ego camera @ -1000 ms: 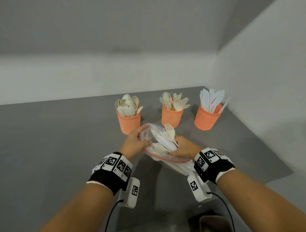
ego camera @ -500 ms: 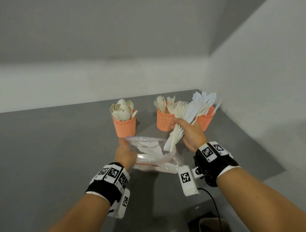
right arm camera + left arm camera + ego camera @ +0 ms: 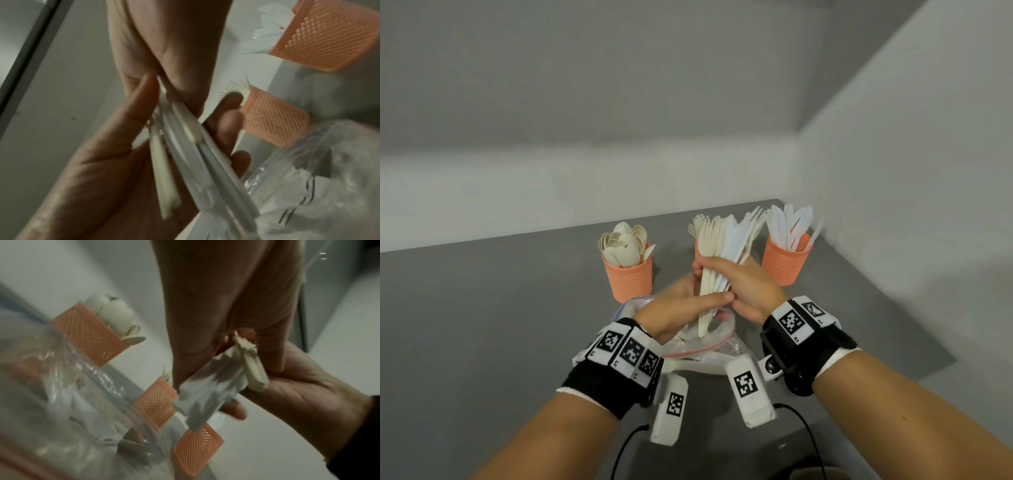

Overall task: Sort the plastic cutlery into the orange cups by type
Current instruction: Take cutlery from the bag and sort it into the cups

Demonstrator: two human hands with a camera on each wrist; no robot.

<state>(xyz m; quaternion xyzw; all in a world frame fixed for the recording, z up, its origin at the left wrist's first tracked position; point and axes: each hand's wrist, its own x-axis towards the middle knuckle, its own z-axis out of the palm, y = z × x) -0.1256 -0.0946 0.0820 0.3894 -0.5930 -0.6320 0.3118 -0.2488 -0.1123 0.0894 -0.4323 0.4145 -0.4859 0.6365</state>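
right hand [image 3: 748, 291] grips cutlery bundle [image 3: 722, 253] mid-handle | left hand [image 3: 681, 310] pinches handles | light, slick, springy: hold handles | near desk's far right corner

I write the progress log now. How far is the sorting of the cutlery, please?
Partly done. The spoon cup, fork cup and knife cup already hold sorted pieces. In hand: the right hand grips a mixed bundle of forks and knives, and the left hand holds its handles too. Left: splitting this bundle, plus cutlery visible inside the plastic bag.
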